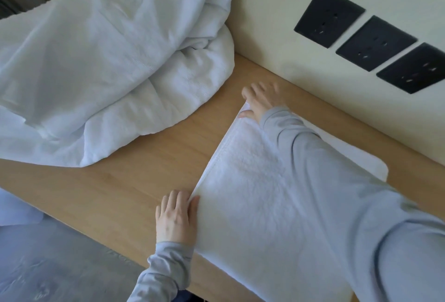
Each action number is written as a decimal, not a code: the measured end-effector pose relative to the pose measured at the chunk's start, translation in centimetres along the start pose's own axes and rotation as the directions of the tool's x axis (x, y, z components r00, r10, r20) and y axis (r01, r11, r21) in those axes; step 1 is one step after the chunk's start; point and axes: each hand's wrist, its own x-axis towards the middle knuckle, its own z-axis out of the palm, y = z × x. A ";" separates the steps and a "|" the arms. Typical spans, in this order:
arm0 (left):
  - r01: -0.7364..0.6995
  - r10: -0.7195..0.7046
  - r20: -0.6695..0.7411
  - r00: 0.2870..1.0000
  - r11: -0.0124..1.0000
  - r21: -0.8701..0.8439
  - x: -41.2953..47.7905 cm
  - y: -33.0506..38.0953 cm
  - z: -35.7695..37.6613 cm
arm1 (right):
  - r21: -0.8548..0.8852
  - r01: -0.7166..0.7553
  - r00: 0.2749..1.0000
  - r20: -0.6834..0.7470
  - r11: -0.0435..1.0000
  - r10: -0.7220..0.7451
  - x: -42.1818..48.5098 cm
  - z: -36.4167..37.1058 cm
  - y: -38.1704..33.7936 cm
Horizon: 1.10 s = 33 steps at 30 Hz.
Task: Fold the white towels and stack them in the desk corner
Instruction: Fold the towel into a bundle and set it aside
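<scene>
Lying flat on the desk [120, 181], the white towel [252, 193] spread rightward from both hands, its left edge running from the left hand [175, 217] at the near corner to the right hand [261, 100] at the far one (both pressed flat, fingers straight, gripping nothing).
</scene>
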 end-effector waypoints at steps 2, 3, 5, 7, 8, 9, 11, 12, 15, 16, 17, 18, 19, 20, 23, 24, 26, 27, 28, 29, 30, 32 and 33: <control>-0.020 0.023 -0.031 0.999 0.995 0.094 -0.4 1.3 -0.1 | 0.173 -0.091 0.976 -0.182 0.981 0.123 -2.0 0.4 -1.4; -0.102 0.105 -0.014 0.994 0.988 0.118 -0.5 2.2 0.0 | 0.297 -0.061 0.944 -0.292 0.953 0.152 -3.4 0.7 -2.6; -0.311 0.299 0.102 0.949 0.941 0.135 -0.4 3.7 0.4 | 0.442 0.133 0.892 -0.444 0.887 0.087 -6.8 1.6 -5.4; -0.414 0.368 0.251 0.895 0.895 0.165 0.0 4.2 0.7 | 0.427 0.312 0.901 -0.416 0.849 -0.122 -10.5 3.2 -7.7; -0.435 0.366 0.311 0.877 0.880 0.192 0.2 4.1 0.9 | 0.362 0.371 0.899 -0.372 0.855 -0.232 -11.8 4.1 -7.8; -0.445 0.357 0.348 0.867 0.869 0.218 0.3 3.9 1.0 | 0.293 0.402 0.896 -0.323 0.868 -0.306 -12.2 4.7 -7.1; -0.439 0.335 0.373 0.865 0.866 0.241 0.2 3.3 1.3 | 0.235 0.328 0.933 -0.231 0.915 -0.275 -11.1 5.5 -3.9; -0.431 0.327 0.376 0.867 0.870 0.239 0.1 3.1 1.4 | 0.247 0.231 0.963 -0.193 0.941 -0.185 -10.1 5.6 -2.2; -0.419 0.327 0.360 0.874 0.882 0.217 0.1 2.9 1.9 | 0.325 -0.094 0.992 -0.052 0.941 0.117 -7.1 5.9 2.2; -0.419 0.327 0.355 0.875 0.881 0.219 0.2 2.9 2.1 | 0.345 -0.145 0.987 -0.012 0.927 0.159 -6.4 6.2 2.9; -0.417 0.326 0.353 0.877 0.881 0.224 0.3 2.9 2.1 | 0.343 -0.173 0.984 0.017 0.923 0.178 -6.0 6.5 3.2; -0.417 0.326 0.349 0.879 0.880 0.229 0.3 2.9 2.2 | 0.314 -0.189 0.981 0.027 0.931 0.190 -5.9 6.5 3.0; -0.417 0.325 0.347 0.880 0.878 0.234 0.3 2.9 2.1 | 0.274 -0.194 0.980 0.009 0.942 0.199 -6.2 6.3 2.5; -0.415 0.322 0.348 0.881 0.877 0.240 0.2 2.9 2.1 | 0.243 -0.185 0.979 -0.037 0.952 0.200 -6.9 5.9 1.6; -0.411 0.311 0.359 0.880 0.878 0.245 0.2 3.1 2.2 | 0.333 -0.012 0.972 -0.217 0.943 0.090 -11.2 4.9 -3.6; -0.412 0.313 0.360 0.879 0.877 0.246 0.3 3.1 2.2 | 0.357 0.090 0.969 -0.248 0.930 0.001 -13.2 5.1 -5.8; -0.420 0.318 0.361 0.876 0.873 0.249 0.3 3.2 2.1 | 0.325 0.237 0.960 -0.225 0.916 -0.169 -17.2 6.0 -8.5; -0.421 0.320 0.361 0.876 0.872 0.249 0.3 3.2 2.0 | 0.300 0.263 0.959 -0.188 0.917 -0.213 -18.4 6.5 -8.0; -0.419 0.320 0.357 0.878 0.873 0.249 0.2 3.2 2.0 | 0.288 0.247 0.965 -0.160 0.925 -0.208 -19.2 7.0 -6.4; -0.415 0.317 0.352 0.881 0.874 0.253 0.2 3.3 2.0 | 0.263 0.179 0.981 -0.126 0.948 -0.150 -19.5 7.6 -4.1; -0.411 0.313 0.348 0.884 0.874 0.258 0.2 3.3 2.0 | 0.227 0.077 0.995 -0.074 0.971 -0.062 -19.7 7.9 -1.5; -0.408 0.311 0.344 0.886 0.874 0.262 0.2 3.2 2.1 | 0.160 -0.182 0.983 0.041 0.970 0.178 -20.4 9.0 4.5; -0.409 0.312 0.342 0.886 0.874 0.262 0.1 3.2 2.1 | 0.146 -0.311 0.948 0.113 0.939 0.297 -20.7 9.7 7.0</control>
